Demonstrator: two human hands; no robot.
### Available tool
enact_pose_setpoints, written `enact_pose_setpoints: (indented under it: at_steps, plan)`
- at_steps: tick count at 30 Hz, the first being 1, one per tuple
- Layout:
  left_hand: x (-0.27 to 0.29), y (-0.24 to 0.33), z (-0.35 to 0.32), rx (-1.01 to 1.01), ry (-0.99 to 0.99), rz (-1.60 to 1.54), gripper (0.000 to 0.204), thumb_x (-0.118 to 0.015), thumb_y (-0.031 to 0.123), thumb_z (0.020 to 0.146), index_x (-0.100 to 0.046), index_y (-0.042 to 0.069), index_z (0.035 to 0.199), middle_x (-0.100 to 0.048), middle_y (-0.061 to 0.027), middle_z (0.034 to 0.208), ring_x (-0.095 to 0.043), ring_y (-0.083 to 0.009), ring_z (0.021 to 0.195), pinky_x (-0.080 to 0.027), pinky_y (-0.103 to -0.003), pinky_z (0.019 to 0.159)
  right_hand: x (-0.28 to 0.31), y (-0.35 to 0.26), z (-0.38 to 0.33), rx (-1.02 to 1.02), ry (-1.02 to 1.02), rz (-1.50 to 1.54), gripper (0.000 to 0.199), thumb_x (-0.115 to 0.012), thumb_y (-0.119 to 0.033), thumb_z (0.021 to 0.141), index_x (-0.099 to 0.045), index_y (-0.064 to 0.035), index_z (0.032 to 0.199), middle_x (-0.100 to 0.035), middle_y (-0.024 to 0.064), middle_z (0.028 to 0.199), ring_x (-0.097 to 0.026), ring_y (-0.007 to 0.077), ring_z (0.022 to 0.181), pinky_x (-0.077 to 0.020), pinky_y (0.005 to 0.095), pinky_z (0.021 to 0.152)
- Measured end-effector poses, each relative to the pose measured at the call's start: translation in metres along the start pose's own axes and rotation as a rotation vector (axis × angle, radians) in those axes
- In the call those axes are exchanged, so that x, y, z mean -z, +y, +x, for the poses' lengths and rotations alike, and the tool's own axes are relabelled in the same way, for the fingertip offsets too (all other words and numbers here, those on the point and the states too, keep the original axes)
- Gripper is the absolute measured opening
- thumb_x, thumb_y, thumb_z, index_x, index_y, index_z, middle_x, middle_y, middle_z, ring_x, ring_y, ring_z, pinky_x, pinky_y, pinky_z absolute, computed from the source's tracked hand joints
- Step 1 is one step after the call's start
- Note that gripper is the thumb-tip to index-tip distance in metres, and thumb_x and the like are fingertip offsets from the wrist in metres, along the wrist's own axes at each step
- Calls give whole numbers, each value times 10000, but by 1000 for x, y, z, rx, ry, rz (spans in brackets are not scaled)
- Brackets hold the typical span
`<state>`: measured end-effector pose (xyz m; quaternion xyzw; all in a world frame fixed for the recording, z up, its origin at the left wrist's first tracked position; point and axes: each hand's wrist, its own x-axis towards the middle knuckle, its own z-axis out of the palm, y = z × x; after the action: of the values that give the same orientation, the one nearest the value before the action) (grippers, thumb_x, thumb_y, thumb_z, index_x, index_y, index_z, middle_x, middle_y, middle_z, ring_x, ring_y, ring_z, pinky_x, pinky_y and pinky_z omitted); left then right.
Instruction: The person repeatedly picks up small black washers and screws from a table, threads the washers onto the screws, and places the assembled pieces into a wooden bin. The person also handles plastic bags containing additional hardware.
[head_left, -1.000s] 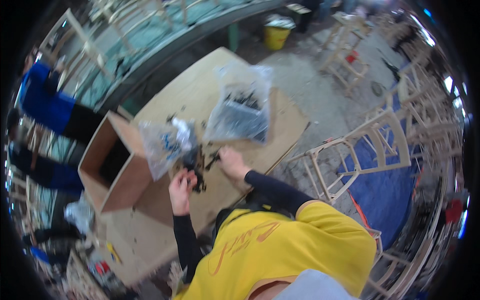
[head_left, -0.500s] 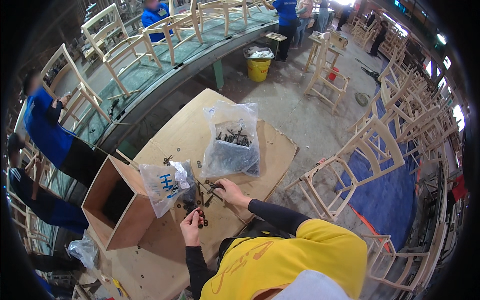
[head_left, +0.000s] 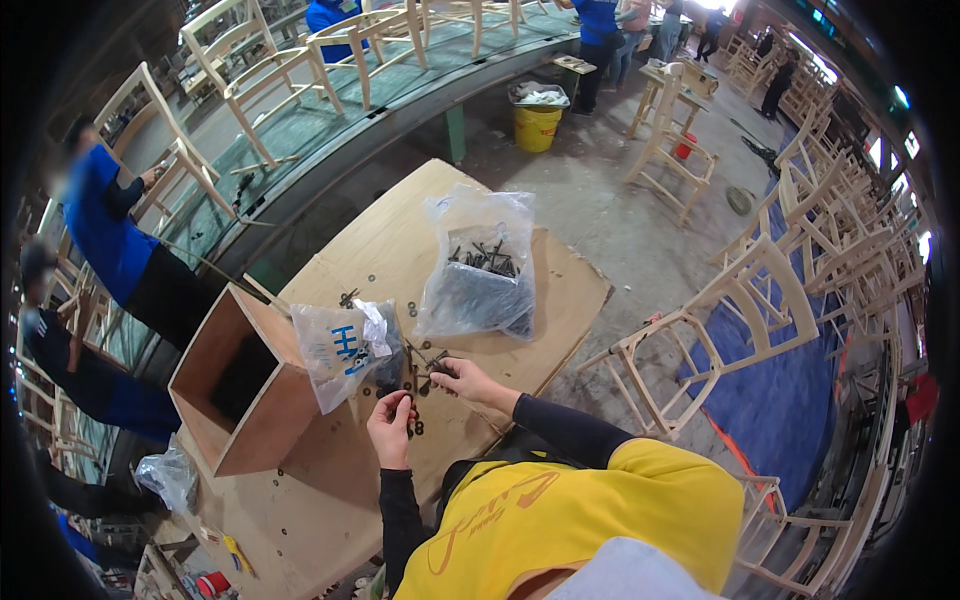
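My right hand (head_left: 465, 381) is closed on dark bolts (head_left: 437, 362), whose shafts stick out past the fingertips toward the left. Just left and nearer, my left hand (head_left: 391, 428) pinches something small and dark that its fingers mostly hide. Between and around the hands, loose bolts and black washers (head_left: 417, 429) lie on the brown board. A clear plastic bag with blue marks (head_left: 328, 372) lies open left of the hands, dark small parts at its mouth. Beyond them, a larger clear bag (head_left: 468, 297) holds many dark bolts.
An open wooden box (head_left: 290, 415) stands on the board (head_left: 400, 205) at left. Co-workers in blue work along a conveyor (head_left: 330, 125) carrying chair frames. A yellow bucket (head_left: 537, 130) is on the floor beyond. More chair frames (head_left: 745, 290) stand at right, by blue sheeting (head_left: 775, 400).
The whole view has shifted slightly. My left hand has risen closer to my right hand, which still holds bolts. The bags and box rest where they were on the board.
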<state>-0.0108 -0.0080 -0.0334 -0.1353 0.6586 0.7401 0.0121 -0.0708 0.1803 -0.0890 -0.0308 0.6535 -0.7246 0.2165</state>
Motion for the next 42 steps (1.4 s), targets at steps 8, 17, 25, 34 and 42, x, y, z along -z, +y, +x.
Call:
enact_pose_setpoints:
  at_steps: [8, 17, 25, 34, 42]
  plan:
    - [-4, 3, -6, -23, 19, -34, 142, -650, 100, 926, -670, 30, 1048, -647, 13, 824, -565, -39, 675, -446, -183, 601, -18, -1, -16, 31, -169, 144, 182, -608, -201, 972, -624, -20, 982, -618, -17, 807, -492, 55, 653, -399, 221, 577]
    - [-13, 10, -12, -250, 83, 171, 112, -677, 112, 909, -680, 31, 987, -571, 37, 760, -506, -43, 665, -413, -198, 603, -20, -5, -25, 30, -171, 214, 181, -599, -205, 977, -626, -27, 997, -633, -18, 834, -525, 56, 687, -431, 223, 615]
    - [-8, 23, -15, -323, 27, 418, 127, -725, 98, 851, -716, 25, 955, -560, 46, 742, -467, -44, 654, -403, -217, 597, -20, 4, -28, -89, -197, 296, 230, -542, -224, 1007, -631, -28, 1088, -677, 8, 942, -588, 66, 752, -482, 227, 675]
    - [82, 154, 34, -810, 767, 624, 384, -521, 81, 979, -505, 51, 1361, -577, -56, 976, -536, -124, 849, -476, -280, 759, -7, -8, -31, -122, -143, 270, 345, -433, -251, 1045, -509, -49, 1315, -665, 66, 1137, -633, 104, 904, -526, 261, 788]
    - [26, 60, 11, -119, -70, -47, 236, -515, 8, 964, -553, -62, 1186, -676, -174, 1044, -667, -161, 787, -567, -273, 718, -22, -40, -39, -134, -193, 301, 374, -432, -234, 1039, -364, -132, 1393, -686, 46, 1119, -644, 94, 899, -487, 243, 720]
